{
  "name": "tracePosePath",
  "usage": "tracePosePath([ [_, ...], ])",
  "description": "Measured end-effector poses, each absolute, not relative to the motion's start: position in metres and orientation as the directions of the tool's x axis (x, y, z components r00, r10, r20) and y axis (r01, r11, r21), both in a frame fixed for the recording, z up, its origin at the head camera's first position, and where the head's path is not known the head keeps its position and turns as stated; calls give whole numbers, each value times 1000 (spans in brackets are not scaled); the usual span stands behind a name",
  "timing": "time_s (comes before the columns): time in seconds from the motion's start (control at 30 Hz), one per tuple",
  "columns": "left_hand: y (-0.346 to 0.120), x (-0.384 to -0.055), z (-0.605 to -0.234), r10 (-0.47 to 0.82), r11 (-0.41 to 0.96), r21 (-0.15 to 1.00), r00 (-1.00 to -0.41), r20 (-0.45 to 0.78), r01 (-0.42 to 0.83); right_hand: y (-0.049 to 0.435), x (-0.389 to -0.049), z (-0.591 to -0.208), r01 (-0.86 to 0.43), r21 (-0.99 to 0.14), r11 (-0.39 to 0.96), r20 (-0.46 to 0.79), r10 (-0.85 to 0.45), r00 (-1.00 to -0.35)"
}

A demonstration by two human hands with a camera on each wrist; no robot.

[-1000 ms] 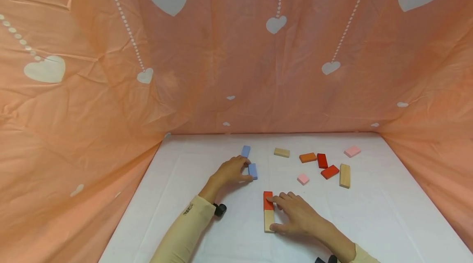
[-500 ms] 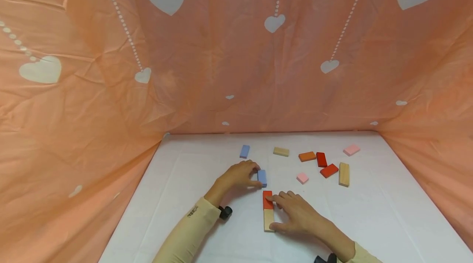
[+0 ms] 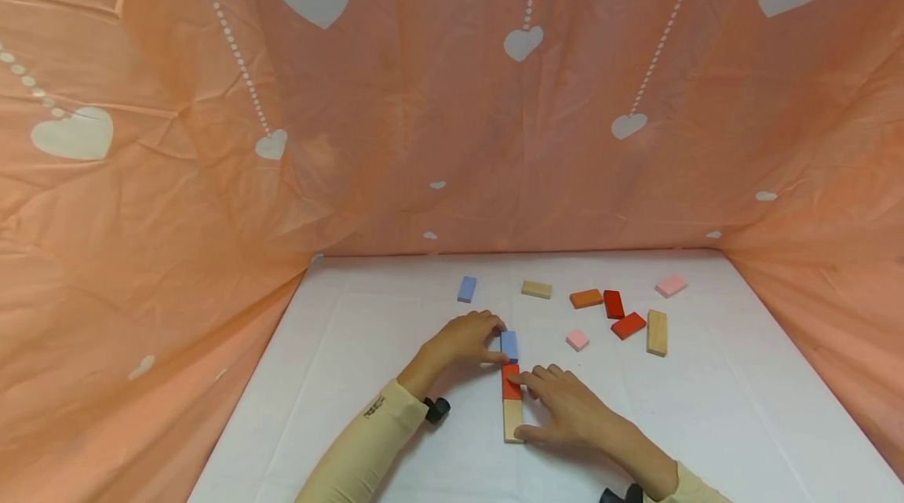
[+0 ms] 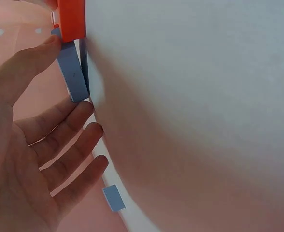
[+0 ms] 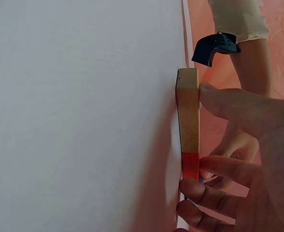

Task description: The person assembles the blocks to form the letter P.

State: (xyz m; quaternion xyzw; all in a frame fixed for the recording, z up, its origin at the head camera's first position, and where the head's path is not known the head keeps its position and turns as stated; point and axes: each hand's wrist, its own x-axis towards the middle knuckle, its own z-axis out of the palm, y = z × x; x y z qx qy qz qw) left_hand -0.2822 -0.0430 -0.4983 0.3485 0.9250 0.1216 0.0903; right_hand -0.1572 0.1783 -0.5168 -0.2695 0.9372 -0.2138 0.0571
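In the head view my left hand (image 3: 462, 340) pinches a light blue wooden block (image 3: 509, 347) lengthwise, thumb at its near end and fingertips at the far end. That block stands at the far end of a line formed by a red block (image 3: 510, 391) and a plain wood block (image 3: 512, 420). My right hand (image 3: 565, 407) steadies the line from the right, index fingertip on the red block, thumb at the plain one. The right wrist view shows the thumb against the wood block (image 5: 188, 113) and fingers beside the red block (image 5: 190, 163).
Loose blocks lie farther back: a second blue one (image 3: 467, 289), a plain one (image 3: 537, 289), an orange one (image 3: 586, 299), two red ones including one (image 3: 628, 326), a long plain one (image 3: 657, 333) and pink ones (image 3: 577, 340). Behind the white table (image 3: 367, 330) hangs an orange curtain (image 3: 452, 111).
My left hand has moved right and nearer with the blue block, bringing it up to the red block's far end. My right hand has stayed on the red and plain blocks.
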Motion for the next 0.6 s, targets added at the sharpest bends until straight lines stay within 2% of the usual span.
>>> tracePosePath([
  [0.6, -45, -276, -495, 664, 731, 291, -742, -92, 618, 179, -158, -518, -487, -434, 758, 14, -535, -845],
])
